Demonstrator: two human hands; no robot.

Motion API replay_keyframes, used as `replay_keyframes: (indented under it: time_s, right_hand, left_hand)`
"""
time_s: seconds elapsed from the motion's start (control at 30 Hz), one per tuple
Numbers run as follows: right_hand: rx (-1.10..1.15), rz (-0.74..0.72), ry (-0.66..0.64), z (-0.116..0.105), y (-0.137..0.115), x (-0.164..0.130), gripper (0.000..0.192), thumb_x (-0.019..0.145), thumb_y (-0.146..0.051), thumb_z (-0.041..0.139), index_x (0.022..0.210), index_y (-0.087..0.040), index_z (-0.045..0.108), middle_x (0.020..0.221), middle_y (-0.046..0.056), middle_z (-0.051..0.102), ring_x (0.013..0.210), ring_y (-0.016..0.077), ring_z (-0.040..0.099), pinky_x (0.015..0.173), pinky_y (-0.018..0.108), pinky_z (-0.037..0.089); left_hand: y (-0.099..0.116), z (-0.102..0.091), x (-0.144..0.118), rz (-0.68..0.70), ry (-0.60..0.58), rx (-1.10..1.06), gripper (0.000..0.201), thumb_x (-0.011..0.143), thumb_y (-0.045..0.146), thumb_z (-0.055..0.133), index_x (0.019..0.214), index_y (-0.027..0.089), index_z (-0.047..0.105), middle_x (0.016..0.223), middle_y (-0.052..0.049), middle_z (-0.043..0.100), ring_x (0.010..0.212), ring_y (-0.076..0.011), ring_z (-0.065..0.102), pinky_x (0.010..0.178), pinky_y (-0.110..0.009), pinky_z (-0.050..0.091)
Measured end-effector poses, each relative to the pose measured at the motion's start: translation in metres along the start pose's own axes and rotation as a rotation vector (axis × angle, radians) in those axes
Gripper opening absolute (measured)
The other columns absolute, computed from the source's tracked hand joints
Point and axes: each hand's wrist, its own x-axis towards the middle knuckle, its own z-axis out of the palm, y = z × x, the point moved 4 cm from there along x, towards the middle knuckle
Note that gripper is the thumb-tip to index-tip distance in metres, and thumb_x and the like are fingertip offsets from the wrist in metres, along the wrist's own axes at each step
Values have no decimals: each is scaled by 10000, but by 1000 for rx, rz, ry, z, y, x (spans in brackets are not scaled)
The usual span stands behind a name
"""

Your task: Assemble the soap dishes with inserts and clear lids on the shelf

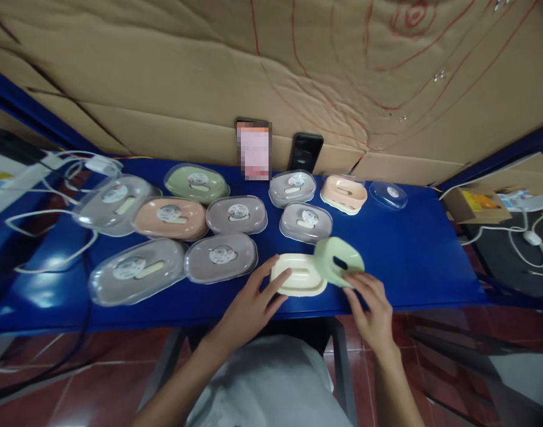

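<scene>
Blue table (413, 249) crowded with lidded soap boxes.
Left hand (248, 305) fingers spread on cream soap dish (299, 274); right hand (372, 305) clasps tilted green soap dish (337, 261).

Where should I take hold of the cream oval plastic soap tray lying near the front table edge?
Grip the cream oval plastic soap tray across its short width, by the raised rim, coming from above. It lies flat and open side up, so the rim is exposed. The left hand already rests on its left end, and the tilted green oval plastic tray in the right hand crowds its right end.
</scene>
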Motion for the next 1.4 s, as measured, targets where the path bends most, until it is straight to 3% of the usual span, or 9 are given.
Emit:
replay_keyframes:
  time_s: [0.17, 0.43, 0.53, 0.7, 0.9, 1.0, 1.13, 1.3, 1.4]
  right_hand:
    - [98, -132, -114, 21, -45, 8, 358, 1050, -141, 649, 1373, -277, 722, 1210, 68, 775, 1162, 241, 719, 1080, 485, 542]
    - [22, -340, -266, 40, -57, 22, 440, 1058, -187, 647, 1465, -351, 678, 1355, 35, 779, 1247, 258, 736, 1080, 495, 596]
    - [39, -337, -179, 25, -26, 53, 350, 1082, -273, 624, 1411, -358, 712, 1313, 23, 800, 1219, 257, 756, 1056, 480, 617]
    - [-11, -117, 38, 13, 77, 162, 417, 1144, -357, 489, 1461, -152, 664, 1470, 181, 700, 1456, 309, 609, 1249, 594, 439]
    - [-3, 107, -107, 47, 141, 243, 596, 1014, -608, 674, 1332, -109, 744, 1348, 191, 766, 1301, 338, 721, 1116, 555, 570]
    - [-40, 106, 4, 34, 124, 225, 506, 1035, -577, 671, 1287, -152, 782, 1386, 170, 749, 1338, 376, 699, 1159, 655, 528]
    - [-112, 89, 287, -1, 61, 140, 458, 1058, -491, 681, 1388, -181, 748, 1518, 173, 675, 1402, 335, 661, 1223, 578, 508]
    - [-24, 177, 252, 5, -16, 19, 468, 1005, -337, 776, 1466, -307, 702, 1473, 101, 716, 1323, 319, 722, 1117, 537, 619]
    - [50, 262, 172, 23, -38, -11, 475, 1011, -328, 753, 1481, -342, 687, 1479, 92, 707, 1330, 330, 715, 1071, 552, 649]
  left_hand:
    - [1, -8, 3, 73, 14, 57, 603, 1070, 255, 671, 1636, 283, 465, 1730, -178, 407, 1558, -359, 507, 1184, -544, 584]
    - [-6, -2, -4, 165, -53, 94, 271, 1080, 209, 634, 1335, 172, 717, 1509, -110, 673, 1538, -301, 538, 1265, -494, 530]
    - [-7, 0, -2, 160, -50, 92, 267, 1088, 226, 623, 1331, 174, 721, 1505, -106, 676, 1526, -303, 548, 1261, -500, 535]
    - [-6, -1, 2, 163, -35, 75, 251, 1100, 228, 603, 1314, 180, 726, 1484, -101, 686, 1539, -292, 534, 1269, -498, 528]
    - [-8, -2, 1, 139, -23, 45, 257, 1082, 225, 639, 1322, 201, 726, 1486, -83, 687, 1533, -286, 543, 1242, -492, 556]
    - [-7, -2, 1, 135, -27, 37, 255, 1076, 214, 644, 1316, 197, 729, 1481, -91, 686, 1543, -285, 532, 1264, -488, 534]
    - [-8, -4, 1, 109, -16, 27, 385, 1085, 253, 639, 1468, 220, 646, 1577, -146, 599, 1528, -306, 550, 1229, -498, 555]
    - [-13, -7, 1, -12, 12, -51, 667, 1070, 361, 673, 1671, 259, 403, 1696, -192, 458, 1574, -341, 495, 1222, -512, 546]
    - [-14, -6, 1, -39, 5, -115, 786, 1070, 383, 673, 1733, 311, 256, 1721, -181, 433, 1577, -331, 494, 1210, -498, 559]
